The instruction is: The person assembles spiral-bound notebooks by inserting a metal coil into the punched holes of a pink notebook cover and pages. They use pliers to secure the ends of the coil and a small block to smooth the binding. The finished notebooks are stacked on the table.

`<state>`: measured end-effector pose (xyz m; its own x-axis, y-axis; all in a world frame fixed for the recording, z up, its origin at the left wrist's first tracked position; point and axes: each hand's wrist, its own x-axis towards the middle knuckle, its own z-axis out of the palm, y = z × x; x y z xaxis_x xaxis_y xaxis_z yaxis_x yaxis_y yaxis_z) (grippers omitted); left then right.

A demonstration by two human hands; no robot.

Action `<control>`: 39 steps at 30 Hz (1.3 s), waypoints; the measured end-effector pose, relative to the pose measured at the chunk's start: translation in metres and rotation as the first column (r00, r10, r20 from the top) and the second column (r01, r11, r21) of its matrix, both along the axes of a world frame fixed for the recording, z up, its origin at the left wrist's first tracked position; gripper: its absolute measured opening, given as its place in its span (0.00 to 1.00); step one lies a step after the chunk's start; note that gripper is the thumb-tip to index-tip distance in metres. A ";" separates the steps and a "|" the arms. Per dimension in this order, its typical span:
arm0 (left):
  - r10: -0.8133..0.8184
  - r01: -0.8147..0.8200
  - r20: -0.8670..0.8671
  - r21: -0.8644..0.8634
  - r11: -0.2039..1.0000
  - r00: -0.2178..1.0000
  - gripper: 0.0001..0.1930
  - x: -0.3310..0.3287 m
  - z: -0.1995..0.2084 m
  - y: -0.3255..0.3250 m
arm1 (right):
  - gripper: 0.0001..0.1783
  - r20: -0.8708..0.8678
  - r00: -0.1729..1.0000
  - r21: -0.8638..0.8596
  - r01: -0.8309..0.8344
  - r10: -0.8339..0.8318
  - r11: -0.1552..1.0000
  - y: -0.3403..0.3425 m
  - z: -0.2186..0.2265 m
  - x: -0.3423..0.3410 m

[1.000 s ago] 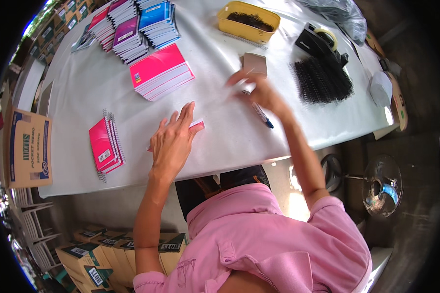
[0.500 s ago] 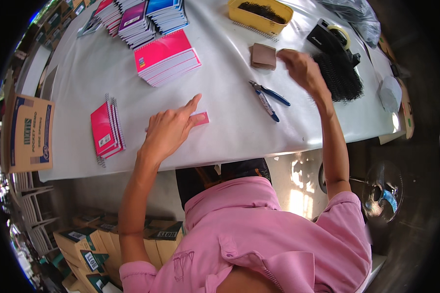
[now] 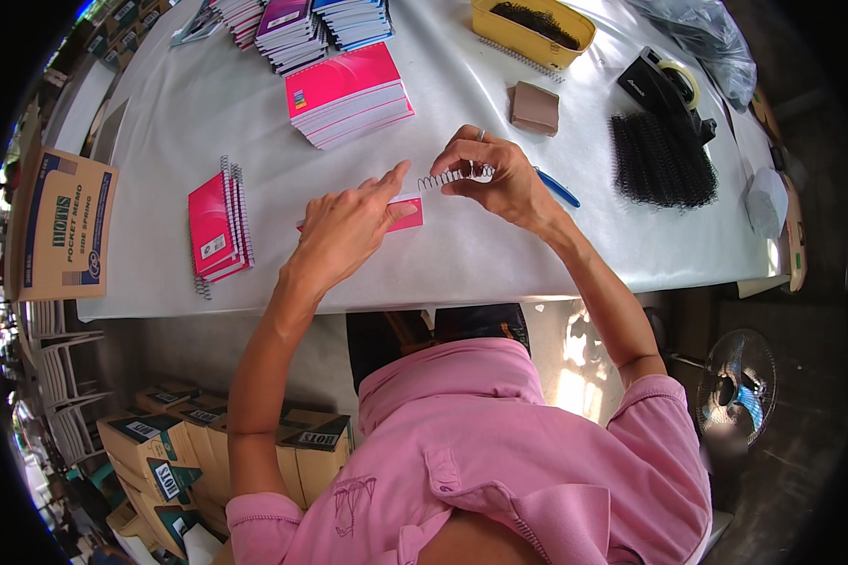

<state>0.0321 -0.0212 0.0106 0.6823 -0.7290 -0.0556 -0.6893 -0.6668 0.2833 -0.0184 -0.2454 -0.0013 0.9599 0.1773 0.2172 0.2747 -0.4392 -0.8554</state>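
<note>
Near the table's front edge, my left hand (image 3: 341, 224) lies over a small pink notebook (image 3: 407, 217), thumb on its cover and index finger stretched out; the palm hides most of it. Just to the right, my right hand (image 3: 501, 184) pinches a dark spiral binding coil (image 3: 433, 181) between thumb and fingers. The coil's free end points left, close to the notebook's far edge; whether they touch I cannot tell. Behind my right hand the blue-handled pliers (image 3: 560, 188) lie partly hidden. A brown folded block (image 3: 535, 108) sits beyond that hand.
Bound pink notebooks (image 3: 217, 226) lie at left, a pink notebook stack (image 3: 344, 89) farther back. A yellow container (image 3: 565, 49) of black coils stands at the back. A coil pile (image 3: 664, 165) and tape dispenser (image 3: 643, 80) are at right, a cardboard box (image 3: 66, 226) at far left.
My right hand has come left and nearer from beside the brown block, and a binding coil now shows in its fingers. My left hand stays on the notebook.
</note>
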 end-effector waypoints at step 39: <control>-0.206 0.205 -0.003 -0.044 0.978 0.979 0.28 -0.007 0.002 -0.001 | 0.22 0.403 0.915 -0.722 0.330 -0.017 0.609 -0.122 -0.015 0.042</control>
